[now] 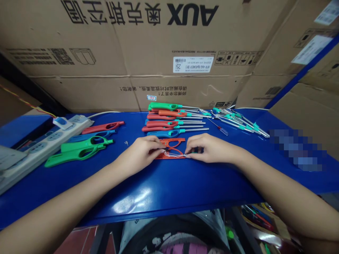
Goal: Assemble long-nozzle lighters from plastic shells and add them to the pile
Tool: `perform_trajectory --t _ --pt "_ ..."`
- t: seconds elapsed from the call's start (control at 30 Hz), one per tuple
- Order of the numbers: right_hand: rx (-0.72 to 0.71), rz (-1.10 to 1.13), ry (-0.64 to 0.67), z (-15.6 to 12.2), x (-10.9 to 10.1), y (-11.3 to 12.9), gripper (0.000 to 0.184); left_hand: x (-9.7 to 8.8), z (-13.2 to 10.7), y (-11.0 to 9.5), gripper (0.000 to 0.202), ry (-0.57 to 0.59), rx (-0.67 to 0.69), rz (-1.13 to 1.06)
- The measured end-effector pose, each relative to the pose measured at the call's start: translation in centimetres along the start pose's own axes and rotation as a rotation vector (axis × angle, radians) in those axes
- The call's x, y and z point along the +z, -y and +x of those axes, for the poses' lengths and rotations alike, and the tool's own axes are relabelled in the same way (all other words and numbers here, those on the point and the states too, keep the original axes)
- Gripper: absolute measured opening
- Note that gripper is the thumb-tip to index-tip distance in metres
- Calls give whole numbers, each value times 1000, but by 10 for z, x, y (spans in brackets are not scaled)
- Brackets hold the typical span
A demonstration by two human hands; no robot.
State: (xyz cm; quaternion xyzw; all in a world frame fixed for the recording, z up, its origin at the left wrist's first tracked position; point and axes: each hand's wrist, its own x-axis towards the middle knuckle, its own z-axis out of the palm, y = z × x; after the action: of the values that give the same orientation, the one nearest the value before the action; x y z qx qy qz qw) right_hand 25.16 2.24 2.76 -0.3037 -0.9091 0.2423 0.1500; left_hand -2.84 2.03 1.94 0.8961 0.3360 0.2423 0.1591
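My left hand [147,151] is closed, its thumb and fingertips pinched at the left part of the orange lighter handle shells [173,156]. A thin white wire [172,154] runs from those fingertips across the shell. At its right end my right hand [203,147] pinches a lighter tube, mostly hidden by the fingers; a bit of teal shows between them. The two orange shell pieces lie side by side on the blue table [169,187]. Just behind them is a blue lighter [166,133] with a metal tube.
Behind my hands lie several assembled lighters [161,123], a red screwdriver [224,131] and a pile of metal tubes [241,121]. Coloured handles [82,146] and a white power strip [50,141] lie left. A large cardboard sheet [148,63] stands at the back.
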Motion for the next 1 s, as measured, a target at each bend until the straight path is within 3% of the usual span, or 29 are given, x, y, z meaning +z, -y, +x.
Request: perform_trajectory --t 0.17,0.37,0.63,0.8,1.0 --pt "-5 -68 16 0 1 -1 12 2 -1 0 21 25 6 16" --pt "92 -64 29 2 3 -1 5 4 -2 1 19 56 -13 3" --pt "60 -321 43 2 8 12 15 6 -2 -1 17 54 -85 -65" --pt "72 -217 46 1 7 12 8 7 -1 -2 17 48 -89 -77" --pt "88 -166 37 -2 6 14 22 11 -5 -3 19 60 -48 16"
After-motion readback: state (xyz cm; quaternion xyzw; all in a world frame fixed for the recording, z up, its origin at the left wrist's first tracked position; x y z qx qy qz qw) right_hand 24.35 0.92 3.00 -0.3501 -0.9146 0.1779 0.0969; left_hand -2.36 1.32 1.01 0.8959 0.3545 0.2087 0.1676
